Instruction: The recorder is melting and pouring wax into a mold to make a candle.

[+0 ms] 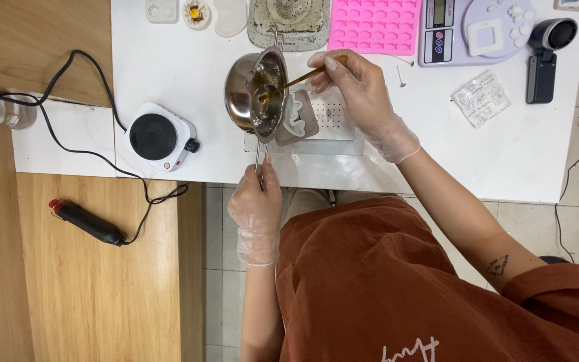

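My left hand (256,204), in a clear glove, grips the long handle of a small steel melting pot (268,90), which is tilted on its side over the white table (169,60). A steel bowl (237,90) sits just behind the pot. My right hand (360,90), also gloved, holds a thin wooden stick (296,80) whose tip reaches into the pot, where a little amber liquid shows. Under the pot's lip lies a white mould (297,117) on a perforated white tray (333,117).
A small white electric hotplate (159,137) stands at the left with its black cable trailing off. Along the far edge are a pink silicone mould (374,25), a digital scale (440,30), a lilac tray (497,27), a black device (545,57) and a plastic sachet (481,98). A black tool with a red tip (88,222) lies on the wooden surface.
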